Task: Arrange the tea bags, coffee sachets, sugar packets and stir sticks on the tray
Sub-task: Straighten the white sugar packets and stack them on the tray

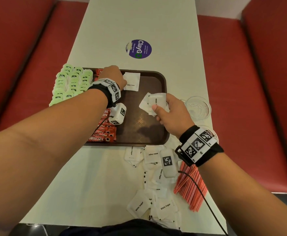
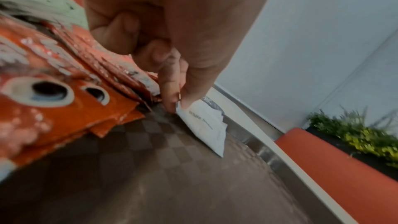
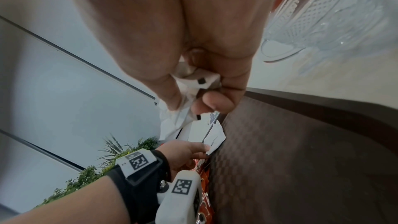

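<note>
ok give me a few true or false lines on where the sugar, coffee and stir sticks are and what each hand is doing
1. The left hand pinches a sugar packet lying on the tray. True.
2. The right hand holds nothing. False: it grips a bunch of sugar packets above the tray.
3. The stir sticks are on the tray. False: they lie on the table, near the right wrist.
4. The coffee sachets lie along the tray's left side. True.
5. All sugar packets are on the tray. False: loose sugar packets lie on the table in front of it.
</note>
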{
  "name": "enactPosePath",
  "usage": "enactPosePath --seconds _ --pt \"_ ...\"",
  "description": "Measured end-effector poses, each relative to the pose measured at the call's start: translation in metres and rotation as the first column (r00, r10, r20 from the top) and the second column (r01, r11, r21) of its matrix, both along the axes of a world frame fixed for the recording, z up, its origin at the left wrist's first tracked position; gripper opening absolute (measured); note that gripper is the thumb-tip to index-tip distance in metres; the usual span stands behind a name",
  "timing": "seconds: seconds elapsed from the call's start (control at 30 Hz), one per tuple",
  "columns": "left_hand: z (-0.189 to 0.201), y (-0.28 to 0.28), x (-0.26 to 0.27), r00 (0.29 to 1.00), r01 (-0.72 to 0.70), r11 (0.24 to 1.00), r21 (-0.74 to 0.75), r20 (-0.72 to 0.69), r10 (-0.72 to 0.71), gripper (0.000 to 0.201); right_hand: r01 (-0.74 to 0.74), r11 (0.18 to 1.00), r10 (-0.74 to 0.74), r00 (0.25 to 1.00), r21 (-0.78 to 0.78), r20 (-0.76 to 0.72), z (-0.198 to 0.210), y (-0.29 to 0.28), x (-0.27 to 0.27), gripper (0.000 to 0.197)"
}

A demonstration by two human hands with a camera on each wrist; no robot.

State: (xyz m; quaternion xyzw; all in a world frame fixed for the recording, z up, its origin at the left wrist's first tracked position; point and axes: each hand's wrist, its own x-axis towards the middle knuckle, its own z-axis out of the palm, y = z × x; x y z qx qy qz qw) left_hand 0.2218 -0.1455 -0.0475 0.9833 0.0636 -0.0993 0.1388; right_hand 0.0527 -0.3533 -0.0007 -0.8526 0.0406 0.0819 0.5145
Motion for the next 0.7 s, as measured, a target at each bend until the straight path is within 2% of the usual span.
enactPosePath --seconds 0.13,0.2,0.27,0.53,0.6,0.7 --pt "0.003 -0.006 -0.006 0.992 0.122 0.992 0.024 0.042 -0.123 0.04 0.004 1.0 -0.004 1.0 0.011 0.002 0.001 0.001 -0.001 0.032" --pt "0.002 -0.012 -0.008 0.984 0.177 0.981 0.085 0.009 -0.178 0.059 0.001 1.0 -0.001 1.0 0.017 0.0 0.001 0.002 -0.002 0.032" --pt "-0.001 -0.016 -0.009 0.978 0.209 0.968 0.142 -0.033 -0.207 0.068 -0.004 1.0 0.004 1.0 0.02 -0.001 0.001 0.002 -0.002 0.031" --pt "0.008 -0.023 -0.013 0.977 0.211 0.964 0.159 -0.005 -0.213 0.063 0.014 0.999 -0.014 1.0 0.051 0.004 0.004 0.003 -0.004 0.03" --pt "0.018 -0.022 -0.02 0.976 0.194 0.977 0.089 0.082 -0.201 0.057 0.021 0.999 -0.022 1.0 0.043 0.007 0.004 0.003 -0.004 0.03" --pt "0.039 -0.023 -0.04 0.95 0.269 0.945 -0.186 0.212 -0.229 0.037 0.035 0.999 -0.035 0.999 0.039 0.011 0.004 0.005 -0.003 0.029"
